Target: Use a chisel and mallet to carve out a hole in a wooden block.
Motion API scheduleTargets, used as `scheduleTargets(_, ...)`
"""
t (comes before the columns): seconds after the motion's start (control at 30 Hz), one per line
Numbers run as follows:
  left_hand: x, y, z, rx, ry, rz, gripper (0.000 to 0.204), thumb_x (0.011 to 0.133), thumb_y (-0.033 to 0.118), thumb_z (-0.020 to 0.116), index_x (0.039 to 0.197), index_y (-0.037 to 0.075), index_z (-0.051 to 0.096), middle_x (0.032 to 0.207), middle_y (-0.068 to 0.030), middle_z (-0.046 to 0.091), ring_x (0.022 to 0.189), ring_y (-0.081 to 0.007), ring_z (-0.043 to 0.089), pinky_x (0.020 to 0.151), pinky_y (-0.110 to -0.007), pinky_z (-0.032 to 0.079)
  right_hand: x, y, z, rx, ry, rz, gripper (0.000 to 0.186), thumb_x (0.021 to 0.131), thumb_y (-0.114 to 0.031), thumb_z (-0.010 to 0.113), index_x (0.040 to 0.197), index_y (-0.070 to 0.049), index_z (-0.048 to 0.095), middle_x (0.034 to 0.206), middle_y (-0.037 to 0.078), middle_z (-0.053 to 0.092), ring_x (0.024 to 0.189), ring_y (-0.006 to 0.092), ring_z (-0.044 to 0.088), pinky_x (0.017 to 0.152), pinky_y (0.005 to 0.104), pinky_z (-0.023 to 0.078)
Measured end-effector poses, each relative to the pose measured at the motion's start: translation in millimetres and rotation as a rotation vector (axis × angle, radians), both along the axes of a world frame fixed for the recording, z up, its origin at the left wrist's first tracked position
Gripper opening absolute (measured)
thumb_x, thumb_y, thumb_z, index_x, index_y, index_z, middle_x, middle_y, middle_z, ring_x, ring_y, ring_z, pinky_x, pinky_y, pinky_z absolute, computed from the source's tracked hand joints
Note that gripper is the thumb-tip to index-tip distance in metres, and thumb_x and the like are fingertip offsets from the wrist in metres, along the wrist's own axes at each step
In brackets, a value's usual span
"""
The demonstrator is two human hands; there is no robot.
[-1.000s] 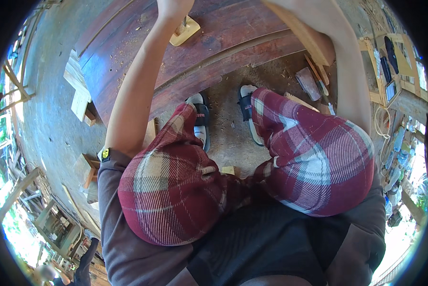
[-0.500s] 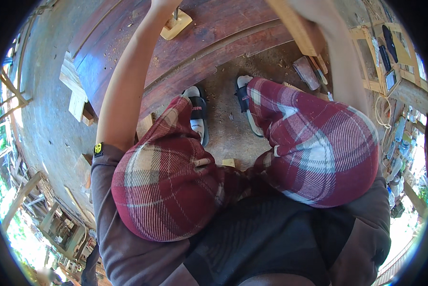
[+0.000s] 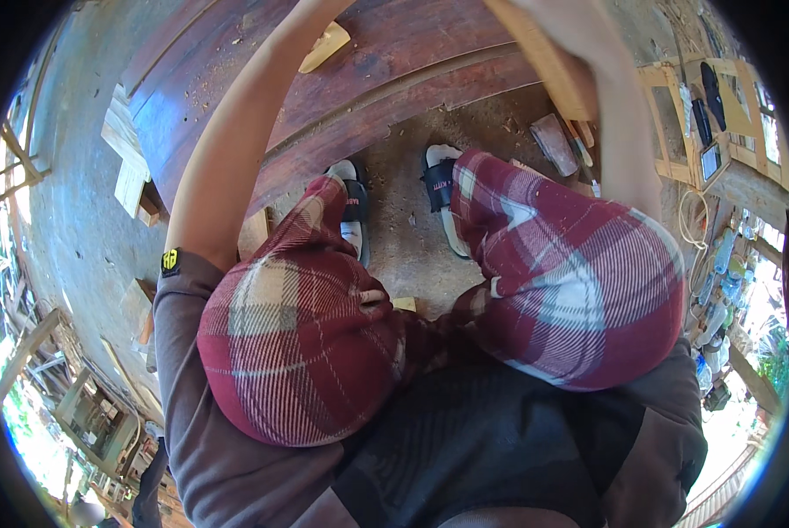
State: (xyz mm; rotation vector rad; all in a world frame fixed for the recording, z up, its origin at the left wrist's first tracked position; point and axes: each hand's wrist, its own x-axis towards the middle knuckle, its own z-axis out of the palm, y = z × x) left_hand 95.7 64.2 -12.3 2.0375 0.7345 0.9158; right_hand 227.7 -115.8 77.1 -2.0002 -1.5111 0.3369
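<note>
My left forearm reaches up past the top edge, and that hand is out of the picture. Beneath its wrist, a small pale yellow wooden piece (image 3: 326,46) lies on the reddish-brown wooden board (image 3: 394,57). At the upper right, my right hand (image 3: 560,19) is cut off by the top edge. It grips a thick wooden bar (image 3: 540,57), blurred by motion, whose lower end slants down beside my forearm. The fingers themselves are mostly hidden.
Wood shavings dot the board. My sandalled feet (image 3: 352,207) and plaid-covered knees are below it. A brownish block (image 3: 554,145) and thin tools (image 3: 581,145) lie at the right. A wooden frame stand (image 3: 676,114) stands farther right, and pale offcuts (image 3: 132,167) sit at left.
The wooden bar's lower end has dropped slightly. My left wrist has moved right, and the metal shaft that stood at the yellow piece is out of sight. The whole view has shifted a little.
</note>
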Motion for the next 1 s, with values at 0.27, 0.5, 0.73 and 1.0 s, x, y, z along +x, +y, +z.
scheduleTargets(0.27,-47.8,12.4,12.0,-0.131,-0.185,0.008,0.023,0.090,0.023,0.072,0.087,0.008,0.055,0.064,0.0035,0.051,0.054,-0.0063,0.048,0.050,-0.025,0.039,-14.3,-2.4,11.6,0.226,0.346,0.063,0.056,0.084,-0.040,0.074,0.113,0.006,0.062,0.097,0.010,0.066,0.089,0.0144,0.062,0.077,0.0294,0.049)
scheduleTargets(0.5,-66.7,15.5,7.9,-0.174,-0.405,0.083,0.018,0.095,0.020,0.068,0.088,0.010,0.055,0.063,0.0039,0.053,0.051,-0.0050,0.046,0.048,-0.022,0.035,-18.8,3.7,6.3,0.133,0.384,0.058,0.056,0.083,-0.038,0.075,0.115,0.006,0.061,0.101,0.010,0.066,0.091,0.0151,0.062,0.079,0.0294,0.049)
scheduleTargets(0.73,-84.6,1.4,-2.1,-0.225,-0.552,0.087,0.014,0.094,0.014,0.067,0.090,0.009,0.055,0.065,0.0038,0.054,0.055,-0.0050,0.048,0.050,-0.022,0.036,-27.8,11.3,-3.5,0.136,0.381,0.112,0.056,0.084,-0.037,0.075,0.116,0.006,0.060,0.102,0.011,0.066,0.091,0.0155,0.062,0.080,0.0296,0.049)
scheduleTargets(1.0,-75.1,2.9,-12.9,-0.180,-0.559,-0.007,0.011,0.095,0.005,0.062,0.093,0.009,0.052,0.068,0.0043,0.053,0.054,-0.0051,0.047,0.050,-0.022,0.037,-40.1,3.9,36.4,0.350,0.469,0.227,0.059,0.083,-0.041,0.076,0.116,0.006,0.060,0.100,0.010,0.066,0.088,0.0167,0.063,0.077,0.0295,0.050)
